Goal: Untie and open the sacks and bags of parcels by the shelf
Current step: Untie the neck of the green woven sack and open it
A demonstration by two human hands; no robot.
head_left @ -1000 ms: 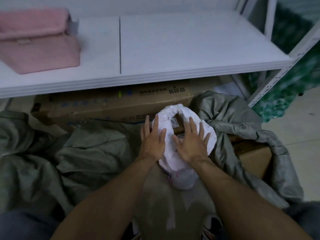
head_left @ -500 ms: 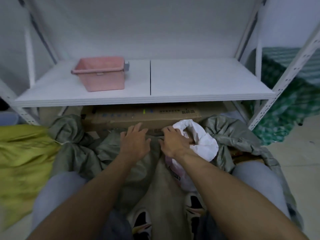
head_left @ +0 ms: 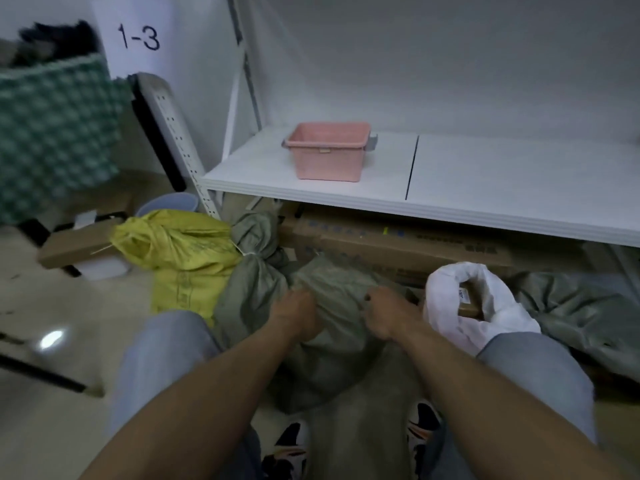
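A grey-green woven sack lies on the floor between my knees, under the shelf's front edge. My left hand grips its cloth on the left and my right hand grips it on the right, both with fingers closed. Just right of my right hand stands a white plastic bag, open at the top with a brown parcel showing inside. To the left, another grey sack is tied at the neck with string. Beside it sits a yellow sack, also tied.
A white shelf board carries a pink plastic bin. Long cardboard boxes lie under it. A crumpled grey sack lies at right. A perforated upright, a bucket, a flat box and a green checked bag stand at left.
My view has swung left and pulled back. My hands left the white bag and moved onto the grey-green sack, where both now grip the cloth. The yellow and tied grey sacks came into view.
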